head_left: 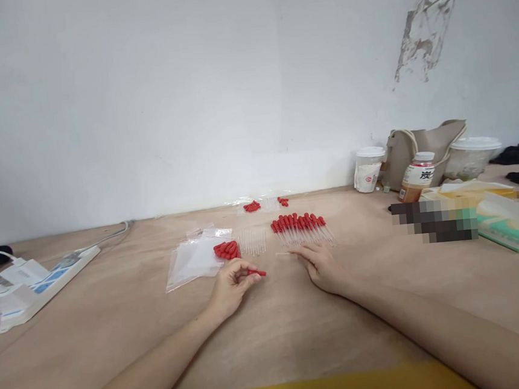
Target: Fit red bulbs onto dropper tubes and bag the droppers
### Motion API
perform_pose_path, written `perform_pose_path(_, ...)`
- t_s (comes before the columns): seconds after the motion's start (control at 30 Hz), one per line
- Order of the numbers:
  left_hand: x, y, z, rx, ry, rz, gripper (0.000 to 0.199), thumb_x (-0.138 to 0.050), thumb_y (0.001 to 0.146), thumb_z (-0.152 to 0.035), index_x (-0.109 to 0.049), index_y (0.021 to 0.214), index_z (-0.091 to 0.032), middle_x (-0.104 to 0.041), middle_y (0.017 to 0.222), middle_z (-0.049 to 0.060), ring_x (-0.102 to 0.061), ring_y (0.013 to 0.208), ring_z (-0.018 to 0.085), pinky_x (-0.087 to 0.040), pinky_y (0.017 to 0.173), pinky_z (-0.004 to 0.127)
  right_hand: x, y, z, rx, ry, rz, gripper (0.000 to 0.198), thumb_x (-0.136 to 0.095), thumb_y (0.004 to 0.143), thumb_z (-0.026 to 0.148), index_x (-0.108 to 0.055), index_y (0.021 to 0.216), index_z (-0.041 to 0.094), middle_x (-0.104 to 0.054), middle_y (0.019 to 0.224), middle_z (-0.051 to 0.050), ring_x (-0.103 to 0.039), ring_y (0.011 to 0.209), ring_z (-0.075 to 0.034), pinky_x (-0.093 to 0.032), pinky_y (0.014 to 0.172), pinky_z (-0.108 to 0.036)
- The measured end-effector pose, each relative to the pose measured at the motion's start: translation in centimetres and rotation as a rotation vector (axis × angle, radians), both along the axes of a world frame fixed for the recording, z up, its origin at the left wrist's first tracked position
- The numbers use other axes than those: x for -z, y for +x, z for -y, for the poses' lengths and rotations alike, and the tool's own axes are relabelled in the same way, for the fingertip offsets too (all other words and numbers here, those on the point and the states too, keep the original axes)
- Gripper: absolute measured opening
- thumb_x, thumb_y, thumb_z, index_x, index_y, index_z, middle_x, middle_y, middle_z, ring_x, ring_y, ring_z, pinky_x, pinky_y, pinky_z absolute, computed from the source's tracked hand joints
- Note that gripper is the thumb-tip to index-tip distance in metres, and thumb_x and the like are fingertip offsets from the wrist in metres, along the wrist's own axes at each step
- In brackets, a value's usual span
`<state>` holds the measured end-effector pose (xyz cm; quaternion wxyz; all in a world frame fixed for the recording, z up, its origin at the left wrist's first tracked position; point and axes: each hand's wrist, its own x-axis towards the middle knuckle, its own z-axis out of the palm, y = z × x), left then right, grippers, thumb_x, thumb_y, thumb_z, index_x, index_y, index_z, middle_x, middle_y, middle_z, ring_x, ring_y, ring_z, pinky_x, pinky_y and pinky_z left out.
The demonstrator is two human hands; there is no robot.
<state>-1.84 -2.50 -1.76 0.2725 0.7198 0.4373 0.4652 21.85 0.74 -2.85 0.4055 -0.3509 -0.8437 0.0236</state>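
My left hand [229, 285] is closed, pinching a small red rubber dropper bulb [258, 273] that points right. Opposite it, my right hand [323, 268] has its fingertips on a thin clear dropper tube [282, 253], whose free end points left toward the bulb. Bulb and tube are apart. Behind my left hand lies a pile of red bulbs [226, 250], and beside it a row of clear tubes [253, 241]. Just beyond my right hand, several droppers with red bulbs on clear tubes [299, 226] lie side by side.
Clear plastic bags [192, 258] lie left of the pile. More red bulbs [252, 206] sit on plastic near the wall. A power strip [41, 292] is at far left. At right stand a lidded cup [369, 170], a bottle [418, 176] and a tissue pack [514, 223].
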Motion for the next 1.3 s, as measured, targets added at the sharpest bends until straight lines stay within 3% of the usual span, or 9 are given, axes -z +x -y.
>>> perform_pose_path(0.17,0.3,0.2,0.2,0.019,-0.019,0.06,0.021,-0.067,0.068,-0.029,-0.052,0.074,-0.015,-0.056,0.072,0.0,-0.058,0.068,0.013,-0.048,0.06,0.025,-0.3,-1.0,1.5,-0.076,0.052,0.036,0.019,-0.037,0.086,0.017,-0.056,0.092,0.019,-0.061,0.087,-0.005,-0.055,0.079,-0.014,-0.034,0.078,-0.031)
perform_pose_path(0.4,-0.4,0.2,0.6,-0.067,0.179,-0.253,0.023,-0.06,0.076,-0.029,-0.061,0.099,-0.022,-0.06,0.083,0.002,-0.054,0.079,0.016,-0.042,0.076,0.031,-0.5,-1.3,1.9,-0.077,0.072,0.011,0.02,-0.036,0.087,0.018,-0.055,0.091,0.019,-0.062,0.085,-0.004,-0.055,0.076,-0.013,-0.032,0.075,-0.031)
perform_pose_path(0.83,-1.1,0.9,1.2,0.025,0.209,-0.291,0.014,-0.049,0.084,-0.026,-0.061,0.086,-0.018,-0.062,0.084,0.002,-0.055,0.079,0.015,-0.041,0.073,0.027,-0.7,-1.5,2.2,-0.125,0.068,0.011,0.021,-0.037,0.087,0.017,-0.056,0.094,0.019,-0.063,0.086,-0.004,-0.054,0.075,-0.013,-0.028,0.079,-0.033)
perform_pose_path(1.03,-1.7,1.2,1.8,0.065,0.257,-0.427,0.017,-0.048,0.085,-0.027,-0.062,0.085,-0.018,-0.062,0.076,0.001,-0.054,0.073,0.015,-0.038,0.071,0.027,-0.4,-1.3,1.8,-0.156,0.084,0.03,0.023,-0.041,0.084,0.015,-0.059,0.097,0.022,-0.064,0.083,-0.001,-0.055,0.072,-0.011,-0.027,0.079,-0.033)
perform_pose_path(1.3,-1.4,1.3,2.1,0.105,0.332,-0.533,0.016,-0.046,0.086,-0.024,-0.061,0.081,-0.02,-0.063,0.073,-0.001,-0.055,0.07,0.013,-0.032,0.083,0.034,-0.1,-0.7,1.2,-0.161,0.221,0.116,0.03,-0.043,0.08,0.01,-0.061,0.097,0.027,-0.064,0.08,0.0,-0.054,0.07,-0.011,-0.024,0.082,-0.035)
